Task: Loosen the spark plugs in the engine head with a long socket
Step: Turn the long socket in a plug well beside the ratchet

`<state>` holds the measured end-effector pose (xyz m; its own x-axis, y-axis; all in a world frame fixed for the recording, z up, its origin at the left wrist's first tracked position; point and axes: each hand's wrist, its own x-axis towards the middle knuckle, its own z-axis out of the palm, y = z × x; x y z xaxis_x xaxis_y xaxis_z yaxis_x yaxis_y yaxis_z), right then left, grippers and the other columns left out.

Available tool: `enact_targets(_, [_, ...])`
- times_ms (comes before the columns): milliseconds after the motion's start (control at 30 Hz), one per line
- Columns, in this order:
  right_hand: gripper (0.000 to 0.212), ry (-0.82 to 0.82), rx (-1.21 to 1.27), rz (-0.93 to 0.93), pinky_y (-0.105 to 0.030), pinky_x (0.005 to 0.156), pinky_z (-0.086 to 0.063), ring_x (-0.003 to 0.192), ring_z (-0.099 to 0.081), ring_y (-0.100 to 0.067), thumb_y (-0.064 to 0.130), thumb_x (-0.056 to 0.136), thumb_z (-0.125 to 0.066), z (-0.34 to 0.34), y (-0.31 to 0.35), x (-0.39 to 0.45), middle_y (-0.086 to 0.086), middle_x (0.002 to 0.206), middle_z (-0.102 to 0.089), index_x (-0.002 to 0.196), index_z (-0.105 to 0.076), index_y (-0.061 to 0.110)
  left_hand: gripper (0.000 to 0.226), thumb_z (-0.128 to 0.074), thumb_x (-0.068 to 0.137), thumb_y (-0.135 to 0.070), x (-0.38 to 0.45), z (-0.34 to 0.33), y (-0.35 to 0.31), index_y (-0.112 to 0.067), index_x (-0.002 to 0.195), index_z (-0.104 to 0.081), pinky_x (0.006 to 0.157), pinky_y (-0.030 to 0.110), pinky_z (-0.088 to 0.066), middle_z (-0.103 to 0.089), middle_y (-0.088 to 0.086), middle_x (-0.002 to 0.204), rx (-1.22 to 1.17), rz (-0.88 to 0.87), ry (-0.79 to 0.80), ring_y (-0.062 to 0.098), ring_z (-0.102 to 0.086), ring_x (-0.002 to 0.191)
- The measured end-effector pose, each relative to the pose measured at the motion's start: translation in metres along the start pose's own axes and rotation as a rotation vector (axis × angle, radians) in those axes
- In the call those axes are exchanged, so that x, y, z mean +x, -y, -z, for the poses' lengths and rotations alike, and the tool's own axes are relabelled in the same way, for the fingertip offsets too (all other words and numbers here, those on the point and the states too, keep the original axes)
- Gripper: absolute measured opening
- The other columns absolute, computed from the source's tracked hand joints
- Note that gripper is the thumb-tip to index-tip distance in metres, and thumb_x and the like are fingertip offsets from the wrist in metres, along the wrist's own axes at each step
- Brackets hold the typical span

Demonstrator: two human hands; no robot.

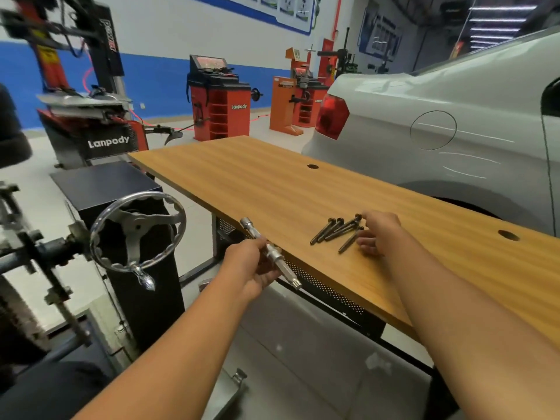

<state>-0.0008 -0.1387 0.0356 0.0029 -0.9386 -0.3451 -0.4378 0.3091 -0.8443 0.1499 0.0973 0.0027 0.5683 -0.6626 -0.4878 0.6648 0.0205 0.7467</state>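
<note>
Head view: left hand (253,265) grips socket extension (269,253); right hand (378,233), fingers loosely spread, touches bolts (336,230).

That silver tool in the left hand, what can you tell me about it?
The silver tool is a long, slim bar of shiny metal, seemingly built from joined sections: a thin shaft with a small collar at its far end, a thicker cylinder in the middle, and a ridged tip at the near end. The left hand grips it around the middle. It slants in the air by the near edge of the wooden table, far end up, tip down toward the camera.
</note>
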Motion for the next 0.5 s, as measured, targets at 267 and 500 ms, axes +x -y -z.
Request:
enact_targets(267, [0.017,-0.414,0.409,0.238,-0.023,0.059,-0.044,0.086,-0.063,-0.014,0.013,0.098,-0.057,-0.043,0.026,-0.061,0.001,0.105,-0.063,0.113,-0.058,0.021,0.017,-0.060,0.105,-0.021,-0.050,0.063,-0.072,-0.006,0.107,-0.068,0.052,0.035,-0.059,-0.076,0.007,0.072,-0.011,-0.174,0.016,0.022,-0.073,0.066])
enact_targets(500, [0.019,0.326,0.381,1.047,-0.034,0.067,-0.053,0.077,-0.069,-0.017,0.024,0.089,-0.068,-0.234,0.117,-0.300,-0.001,0.084,-0.069,0.095,-0.059,0.039,0.033,-0.049,0.110,-0.032,-0.148,0.183,-0.190,-0.009,0.095,-0.068,0.043,0.023,-0.044,-0.063,0.000,0.066,-0.118,-0.493,0.006,0.013,-0.058,0.050])
